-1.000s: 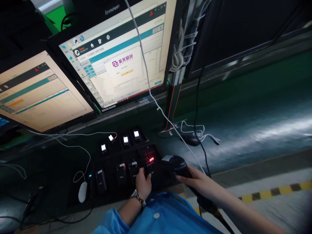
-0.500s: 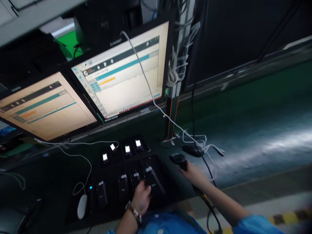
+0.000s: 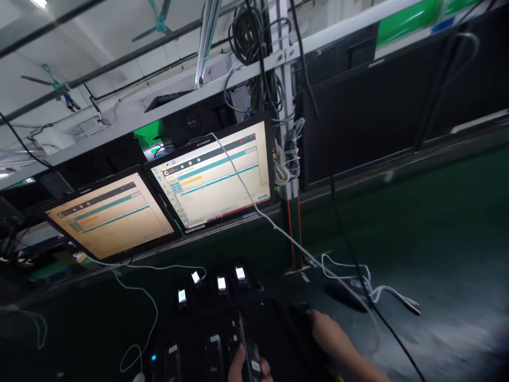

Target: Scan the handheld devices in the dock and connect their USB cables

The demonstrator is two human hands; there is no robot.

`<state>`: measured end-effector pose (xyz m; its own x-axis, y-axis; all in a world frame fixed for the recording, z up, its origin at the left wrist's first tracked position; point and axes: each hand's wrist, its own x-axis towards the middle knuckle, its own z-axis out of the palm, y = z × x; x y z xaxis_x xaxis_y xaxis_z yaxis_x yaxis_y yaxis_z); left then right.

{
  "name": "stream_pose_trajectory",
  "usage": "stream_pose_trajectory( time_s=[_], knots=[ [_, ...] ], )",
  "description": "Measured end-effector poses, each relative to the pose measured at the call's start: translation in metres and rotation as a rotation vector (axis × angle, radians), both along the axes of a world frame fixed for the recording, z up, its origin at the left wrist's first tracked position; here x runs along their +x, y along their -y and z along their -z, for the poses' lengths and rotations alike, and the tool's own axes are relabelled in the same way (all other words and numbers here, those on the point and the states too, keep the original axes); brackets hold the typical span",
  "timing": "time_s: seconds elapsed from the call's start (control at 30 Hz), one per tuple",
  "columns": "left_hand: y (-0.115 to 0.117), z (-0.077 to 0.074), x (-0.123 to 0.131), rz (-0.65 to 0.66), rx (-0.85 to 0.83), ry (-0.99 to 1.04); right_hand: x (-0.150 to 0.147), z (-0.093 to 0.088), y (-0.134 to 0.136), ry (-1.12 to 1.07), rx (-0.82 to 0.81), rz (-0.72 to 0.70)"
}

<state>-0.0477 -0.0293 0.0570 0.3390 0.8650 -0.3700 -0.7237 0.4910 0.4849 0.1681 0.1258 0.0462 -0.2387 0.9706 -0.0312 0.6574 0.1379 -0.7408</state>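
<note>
At the bottom edge of the view my left hand point(image 3: 242, 370) grips a slim black device point(image 3: 247, 346), tilted up on end above a black tray point(image 3: 274, 318) of similar devices. My right hand point(image 3: 326, 331) rests to the right on a dark handheld scanner point(image 3: 302, 312), fingers curled over its head. Behind the tray a row of several small devices point(image 3: 221, 283) shows lit white screens. Most of my left hand is cut off by the frame.
Two lit monitors point(image 3: 210, 178) point(image 3: 109, 215) lean over the dark green bench. A white cable point(image 3: 254, 204) runs down from above to a tangle near a black mouse point(image 3: 344, 294). Cable bundles point(image 3: 254, 37) hang from an overhead rail.
The camera has tilted upward, pushing hands and tray to the bottom edge. My left hand has lifted one device up out of the tray. The scanner's red light is gone.
</note>
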Motion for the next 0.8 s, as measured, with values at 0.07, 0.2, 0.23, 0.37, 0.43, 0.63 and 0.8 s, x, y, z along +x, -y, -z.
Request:
stream_pose_trajectory(
  time_s=[0.07,0.2,0.23,0.37,0.43,0.63,0.8],
  knots=[
    [0.005,-0.022,0.007,-0.015,-0.071,0.062,-0.001,-0.025,0.019,-0.071,0.013,-0.095],
    [0.008,-0.058,0.018,-0.243,-0.18,0.145,-0.007,-0.087,0.07,-0.266,0.009,-0.409],
    [0.007,-0.063,0.02,-0.233,-0.188,0.126,-0.009,-0.099,0.081,-0.28,0.0,-0.443],
    [0.007,-0.067,0.022,-0.11,-0.187,0.041,-0.012,-0.119,0.106,-0.275,0.001,-0.455],
    [0.008,-0.067,0.023,-0.081,-0.185,0.016,-0.013,-0.119,0.11,-0.242,-0.007,-0.434],
    [0.008,-0.068,0.024,-0.056,-0.203,-0.067,-0.016,-0.119,0.113,-0.228,-0.037,-0.439],
    [0.008,-0.062,0.029,-0.107,-0.159,-0.139,-0.017,-0.114,0.117,-0.153,0.027,-0.456]
  ],
)
